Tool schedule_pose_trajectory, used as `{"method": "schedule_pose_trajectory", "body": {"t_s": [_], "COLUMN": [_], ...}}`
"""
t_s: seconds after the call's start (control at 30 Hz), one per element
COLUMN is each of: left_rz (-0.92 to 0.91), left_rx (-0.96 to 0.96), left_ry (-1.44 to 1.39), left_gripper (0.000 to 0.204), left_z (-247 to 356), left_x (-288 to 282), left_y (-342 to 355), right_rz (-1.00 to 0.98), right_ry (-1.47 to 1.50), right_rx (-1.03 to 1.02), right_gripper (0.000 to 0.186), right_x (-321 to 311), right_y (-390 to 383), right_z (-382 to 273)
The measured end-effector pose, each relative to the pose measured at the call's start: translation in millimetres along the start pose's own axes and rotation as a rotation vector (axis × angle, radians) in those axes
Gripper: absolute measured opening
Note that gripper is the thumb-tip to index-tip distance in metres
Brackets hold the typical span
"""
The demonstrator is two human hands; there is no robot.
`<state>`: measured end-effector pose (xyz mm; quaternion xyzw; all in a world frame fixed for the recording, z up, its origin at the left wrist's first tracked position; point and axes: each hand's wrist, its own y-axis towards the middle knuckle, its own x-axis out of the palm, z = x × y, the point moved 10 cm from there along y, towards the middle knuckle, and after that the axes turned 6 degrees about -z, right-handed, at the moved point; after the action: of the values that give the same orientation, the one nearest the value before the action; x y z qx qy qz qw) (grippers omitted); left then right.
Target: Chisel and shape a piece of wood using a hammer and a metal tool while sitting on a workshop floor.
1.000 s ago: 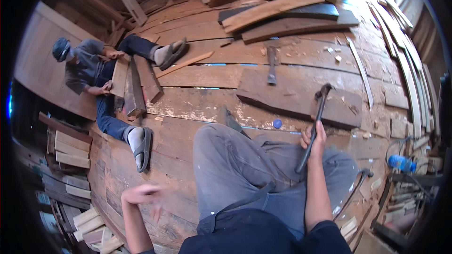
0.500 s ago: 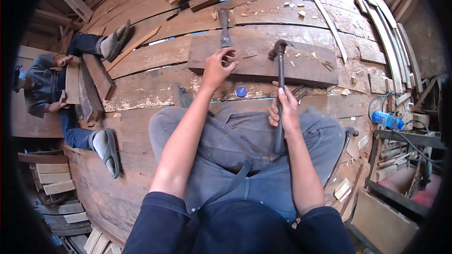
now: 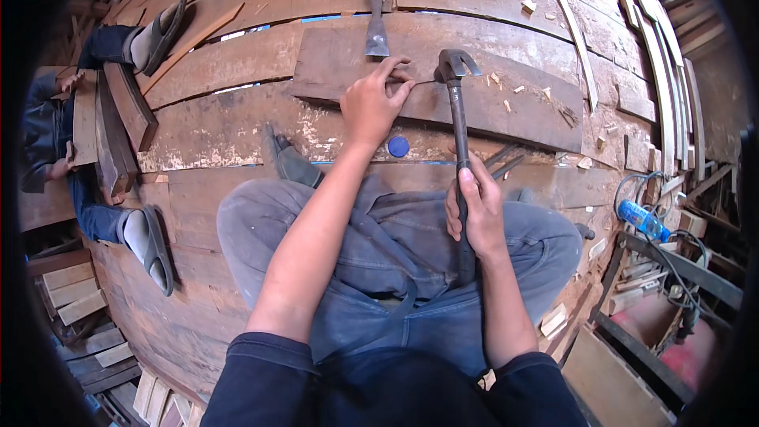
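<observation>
My right hand [image 3: 478, 204] is wrapped round the handle of a dark claw hammer [image 3: 458, 122]. Its head hangs over the thick brown plank [image 3: 522, 115], and the handle's lower end rests in my lap. Over the plank's left half, my left hand [image 3: 375, 103] is bent, with thumb and a finger pinched together. A thin, dark, nail-like rod [image 3: 427, 81] runs from these fingertips toward the hammer head; the exact grip is too small to see. Just beyond that hand lies a chisel [image 3: 377, 24], its broad blade edge on the plank.
A blue round cap [image 3: 398, 146] lies between my legs and the plank. Wood chips [image 3: 528, 6] scatter across the board floor [image 3: 198, 190]. At left, a seated person [image 3: 47, 134] holds boards. To the right are a blue-labelled bottle [image 3: 642, 220], cables and stacked wood strips [image 3: 668, 71].
My left hand's fingertips have closed in on the thin rod. The hammer head has shifted slightly left and turned, showing its claw. The whole view has shifted and come closer to the plank.
</observation>
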<state>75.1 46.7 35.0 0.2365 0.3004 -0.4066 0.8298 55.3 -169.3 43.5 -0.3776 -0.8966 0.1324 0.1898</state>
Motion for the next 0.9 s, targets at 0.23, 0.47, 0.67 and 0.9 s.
{"method": "schedule_pose_trajectory", "body": {"t_s": [0.23,0.47,0.67,0.9], "left_rz": [-0.052,-0.037,-0.05,-0.02], "left_rx": [-0.087,-0.072,-0.058,-0.01], "left_ry": [-0.098,-0.109,-0.104,-0.059], "left_gripper": [0.039,0.043,0.044,0.042], "left_z": [-7.5,-4.7,-3.1,-1.6], "left_x": [2.5,-1.1,0.5,2.8], "left_y": [-2.0,-4.7,-4.0,-5.2], "right_rz": [0.018,0.0,0.064,0.125], "right_ry": [-0.084,-0.015,-0.097,-0.012], "right_rx": [0.001,-0.016,-0.056,-0.133], "right_gripper": [0.049,0.047,0.046,0.048], "right_x": [-1.8,-1.2,-8.2,-14.3], "right_y": [3.5,-1.5,1.4,-1.5], "right_z": [5.8,-6.3,-4.3,-18.5]}}
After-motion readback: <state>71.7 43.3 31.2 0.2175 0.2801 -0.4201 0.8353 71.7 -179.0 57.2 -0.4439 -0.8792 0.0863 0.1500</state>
